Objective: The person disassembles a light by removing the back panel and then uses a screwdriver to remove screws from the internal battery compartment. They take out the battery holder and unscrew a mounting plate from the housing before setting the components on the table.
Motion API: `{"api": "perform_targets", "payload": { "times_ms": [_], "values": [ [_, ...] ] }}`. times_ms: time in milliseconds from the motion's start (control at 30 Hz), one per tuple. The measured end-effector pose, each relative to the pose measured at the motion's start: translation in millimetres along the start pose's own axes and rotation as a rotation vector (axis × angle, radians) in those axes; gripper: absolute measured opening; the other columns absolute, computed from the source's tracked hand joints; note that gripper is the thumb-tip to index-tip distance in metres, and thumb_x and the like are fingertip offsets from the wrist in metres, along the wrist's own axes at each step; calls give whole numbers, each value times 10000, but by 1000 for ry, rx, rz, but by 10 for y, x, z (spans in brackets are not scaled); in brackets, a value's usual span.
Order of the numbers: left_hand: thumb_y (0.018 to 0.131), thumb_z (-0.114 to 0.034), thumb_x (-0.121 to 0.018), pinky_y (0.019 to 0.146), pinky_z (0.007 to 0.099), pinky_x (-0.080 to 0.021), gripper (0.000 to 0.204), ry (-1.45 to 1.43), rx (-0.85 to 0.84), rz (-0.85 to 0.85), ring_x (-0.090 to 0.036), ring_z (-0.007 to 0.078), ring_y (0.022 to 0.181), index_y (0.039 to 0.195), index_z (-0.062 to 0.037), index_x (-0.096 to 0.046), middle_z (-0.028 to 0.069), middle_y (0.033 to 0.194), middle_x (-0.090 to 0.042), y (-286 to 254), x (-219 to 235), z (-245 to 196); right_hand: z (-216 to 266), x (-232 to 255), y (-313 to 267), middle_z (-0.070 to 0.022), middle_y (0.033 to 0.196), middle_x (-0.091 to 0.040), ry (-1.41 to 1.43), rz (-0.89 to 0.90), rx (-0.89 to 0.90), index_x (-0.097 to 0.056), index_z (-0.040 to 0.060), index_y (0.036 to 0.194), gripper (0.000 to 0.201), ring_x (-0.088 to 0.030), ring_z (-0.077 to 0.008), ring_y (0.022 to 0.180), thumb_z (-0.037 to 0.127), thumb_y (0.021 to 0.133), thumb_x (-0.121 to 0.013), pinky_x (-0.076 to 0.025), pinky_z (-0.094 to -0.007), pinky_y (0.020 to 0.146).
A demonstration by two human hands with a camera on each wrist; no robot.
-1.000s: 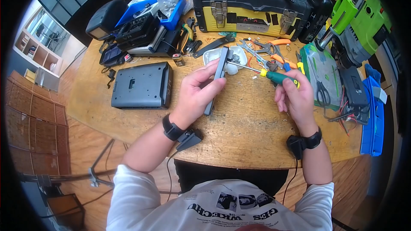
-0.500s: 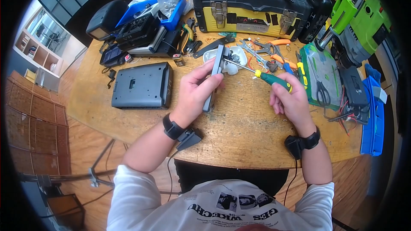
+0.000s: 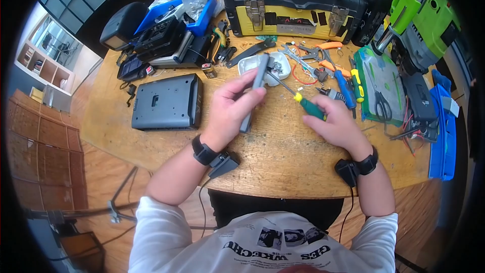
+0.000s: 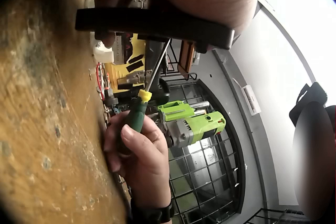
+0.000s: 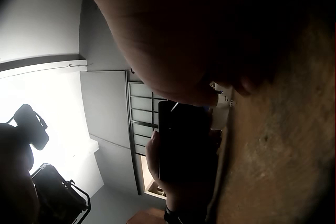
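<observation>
My left hand (image 3: 233, 105) holds a flat dark grey panel (image 3: 259, 77) up on its edge over the wooden table, thumb on the near side. In my right hand (image 3: 337, 124) is a screwdriver (image 3: 309, 107) with a green and yellow handle, gripped by curled fingers. Its metal shaft slants up and left to the panel's right-hand face. The left wrist view shows the shaft reaching the underside of the panel (image 4: 152, 28), where the tip is hidden. Seen from the right wrist, the panel is a dark slab (image 5: 184, 145).
A black electronic housing (image 3: 165, 102) lies left of my hands. Behind the panel stands a white dish (image 3: 244, 66) of small metal parts. Pliers, a blue-handled tool (image 3: 344, 90) and scissors (image 3: 382, 106) lie to the right. A yellow-black toolbox (image 3: 298, 12) and green drill press (image 3: 429, 17) stand farther back.
My right hand has moved left and toward me and rolled over, with the screwdriver's handle swinging lower. The panel has turned slightly in my left hand, which stays in place.
</observation>
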State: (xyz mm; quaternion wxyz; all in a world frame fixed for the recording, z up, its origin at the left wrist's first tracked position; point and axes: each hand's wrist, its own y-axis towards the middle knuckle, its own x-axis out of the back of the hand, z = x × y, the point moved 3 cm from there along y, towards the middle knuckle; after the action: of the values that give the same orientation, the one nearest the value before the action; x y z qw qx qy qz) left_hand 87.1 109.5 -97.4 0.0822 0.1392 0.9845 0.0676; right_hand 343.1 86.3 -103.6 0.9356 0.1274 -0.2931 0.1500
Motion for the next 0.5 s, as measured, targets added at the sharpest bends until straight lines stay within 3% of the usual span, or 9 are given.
{"api": "perform_targets", "payload": {
  "times_ms": [33,100,133,200,300,333,400,433,500],
  "values": [
    [1002,-97,-626,845,260,-520,455,1,5,1,-677,117,928,1437,31,-594,52,1106,-705,-5,-22,19,-4,-13,0,-73,749,-624,4,0,-3,-630,20,992,193,-598,-155,572,144,921,-760,-453,-317,533],
    [993,-87,-653,846,257,-511,469,99,-17,40,-656,101,932,1446,17,-593,36,1115,-699,-13,-86,60,50,-37,-6,-141,775,-607,-157,-22,144,-625,-6,973,250,-616,-291,667,185,895,-767,-470,-386,632],
    [993,-87,-653,846,257,-511,469,100,-10,41,-656,101,932,1446,17,-593,36,1115,-699,-12,-85,82,63,-33,-11,-141,775,-607,-153,-21,140,-625,-6,973,250,-616,-291,667,185,895,-767,-470,-386,632],
    [995,-95,-657,849,256,-506,475,150,-14,57,-643,93,935,1454,6,-589,29,1118,-697,-6,-78,116,75,-33,-16,-184,817,-602,-145,63,47,-627,-15,983,254,-597,-378,756,198,906,-744,-470,-405,683],
    [995,-95,-653,851,260,-509,481,104,-5,57,-649,100,940,1460,10,-582,32,1120,-694,-8,-84,89,102,-18,-6,-232,807,-612,-78,41,71,-617,-26,971,250,-607,-409,745,201,924,-711,-483,-422,678],
    [995,-95,-653,851,260,-509,481,103,-7,56,-649,100,940,1460,10,-582,32,1120,-694,-7,-83,75,130,-11,-2,-232,807,-612,-80,42,71,-617,-26,971,250,-607,-409,745,201,924,-711,-483,-422,678],
    [965,-75,-719,1047,280,-479,495,-12,59,47,-578,126,1267,1441,-2,-603,109,1446,-610,-8,-65,65,173,10,3,-232,781,-588,31,10,4,-634,-25,1005,263,-609,-362,721,219,938,-709,-489,-401,690],
    [965,-75,-719,1047,280,-479,495,-13,57,47,-578,126,1267,1441,-2,-603,109,1446,-610,-8,-61,56,166,14,2,-232,781,-588,29,10,5,-634,-25,1005,263,-609,-362,721,219,938,-709,-489,-401,690],
    [968,-66,-712,988,263,-506,491,0,32,53,-611,102,1179,1443,-8,-603,91,1418,-626,-10,-58,36,128,19,-4,-164,851,-653,37,-18,21,-653,-13,1055,210,-640,-248,762,131,920,-724,-505,-351,724]
  ]
}}
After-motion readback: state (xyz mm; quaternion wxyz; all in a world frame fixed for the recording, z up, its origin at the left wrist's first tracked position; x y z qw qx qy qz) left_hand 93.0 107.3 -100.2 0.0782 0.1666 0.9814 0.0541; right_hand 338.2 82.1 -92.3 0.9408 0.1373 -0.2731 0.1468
